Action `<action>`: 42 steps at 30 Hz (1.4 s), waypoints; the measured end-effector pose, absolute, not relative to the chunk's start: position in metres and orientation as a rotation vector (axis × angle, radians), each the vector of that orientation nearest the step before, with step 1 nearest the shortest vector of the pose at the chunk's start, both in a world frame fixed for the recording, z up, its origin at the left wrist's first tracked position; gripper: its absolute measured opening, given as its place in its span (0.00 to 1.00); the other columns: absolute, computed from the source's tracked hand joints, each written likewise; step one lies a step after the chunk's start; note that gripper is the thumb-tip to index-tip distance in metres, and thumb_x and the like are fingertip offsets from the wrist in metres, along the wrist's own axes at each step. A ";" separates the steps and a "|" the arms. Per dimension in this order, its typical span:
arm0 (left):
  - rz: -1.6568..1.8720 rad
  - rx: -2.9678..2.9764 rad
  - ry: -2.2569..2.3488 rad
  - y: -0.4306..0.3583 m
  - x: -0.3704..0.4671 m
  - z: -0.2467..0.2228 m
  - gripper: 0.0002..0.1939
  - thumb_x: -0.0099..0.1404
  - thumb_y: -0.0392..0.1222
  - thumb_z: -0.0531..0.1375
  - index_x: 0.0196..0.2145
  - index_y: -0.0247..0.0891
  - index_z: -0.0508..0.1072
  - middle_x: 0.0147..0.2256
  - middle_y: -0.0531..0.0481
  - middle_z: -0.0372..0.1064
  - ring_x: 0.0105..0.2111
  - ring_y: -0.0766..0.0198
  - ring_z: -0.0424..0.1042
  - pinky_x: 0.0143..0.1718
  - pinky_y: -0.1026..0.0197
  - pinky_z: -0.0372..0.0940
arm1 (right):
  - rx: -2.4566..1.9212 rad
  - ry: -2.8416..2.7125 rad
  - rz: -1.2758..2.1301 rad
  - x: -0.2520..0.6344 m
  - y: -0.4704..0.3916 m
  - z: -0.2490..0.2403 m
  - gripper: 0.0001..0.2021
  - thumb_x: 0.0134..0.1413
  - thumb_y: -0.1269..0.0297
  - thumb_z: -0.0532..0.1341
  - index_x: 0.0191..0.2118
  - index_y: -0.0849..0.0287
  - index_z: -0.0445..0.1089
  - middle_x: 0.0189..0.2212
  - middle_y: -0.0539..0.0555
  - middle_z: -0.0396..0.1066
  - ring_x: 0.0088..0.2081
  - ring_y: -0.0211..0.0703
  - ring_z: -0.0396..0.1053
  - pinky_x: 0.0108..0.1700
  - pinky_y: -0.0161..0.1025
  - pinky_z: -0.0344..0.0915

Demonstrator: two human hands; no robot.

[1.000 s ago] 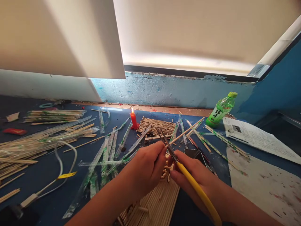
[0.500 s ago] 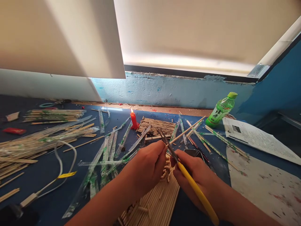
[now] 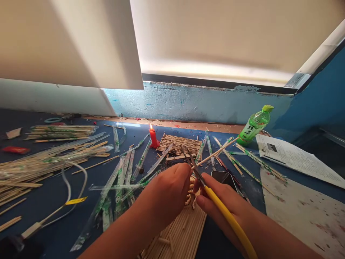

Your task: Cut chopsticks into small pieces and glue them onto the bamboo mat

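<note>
My left hand (image 3: 172, 185) is closed, pinching a thin wooden chopstick (image 3: 218, 153) that slants up to the right, its far tip appearing in front of the bottle. My right hand (image 3: 221, 201) grips yellow-handled pliers (image 3: 229, 217) with slim, pointed metal jaws. Those jaws are spread and cross the stick just beyond my left fingertips. Below my hands lies a flat panel of side-by-side sticks (image 3: 185, 230), with short cut pieces on it and small bead-like stick ends near its top. Behind the jaws sits a raft of darkened sticks (image 3: 183, 144).
A lit red candle (image 3: 153, 138) stands left of the dark raft. Plastic wrappers (image 3: 120, 180) and bundled chopsticks (image 3: 60, 131) cover the left side, with a white cable (image 3: 86, 180). Rightward are a phone (image 3: 223, 177), green bottle (image 3: 254, 126) and printed paper (image 3: 296, 154).
The chopstick has swung lower, its far tip moving right and down to the bottle. The pliers' jaws are spread wider, and my right hand's fingers have shifted slightly.
</note>
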State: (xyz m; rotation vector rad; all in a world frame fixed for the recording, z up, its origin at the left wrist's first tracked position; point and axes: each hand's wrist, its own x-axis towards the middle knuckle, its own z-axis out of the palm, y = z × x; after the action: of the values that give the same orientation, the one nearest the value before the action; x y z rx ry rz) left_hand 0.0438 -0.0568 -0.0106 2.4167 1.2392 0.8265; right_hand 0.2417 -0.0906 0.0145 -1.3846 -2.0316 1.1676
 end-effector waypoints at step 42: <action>0.977 2.168 1.150 -0.057 0.050 -0.008 0.14 0.74 0.36 0.47 0.28 0.40 0.58 0.27 0.54 0.61 0.26 0.66 0.59 0.30 0.60 0.53 | -1.332 -2.059 1.163 0.240 -0.086 0.013 0.12 0.69 0.51 0.54 0.43 0.52 0.67 0.35 0.49 0.74 0.34 0.41 0.70 0.34 0.34 0.65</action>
State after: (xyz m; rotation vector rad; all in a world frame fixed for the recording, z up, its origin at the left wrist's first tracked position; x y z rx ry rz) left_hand 0.0498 -0.0569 -0.0082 2.1676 1.1502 0.9775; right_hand 0.2399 -0.0856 0.0128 -1.3316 -2.0587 1.1630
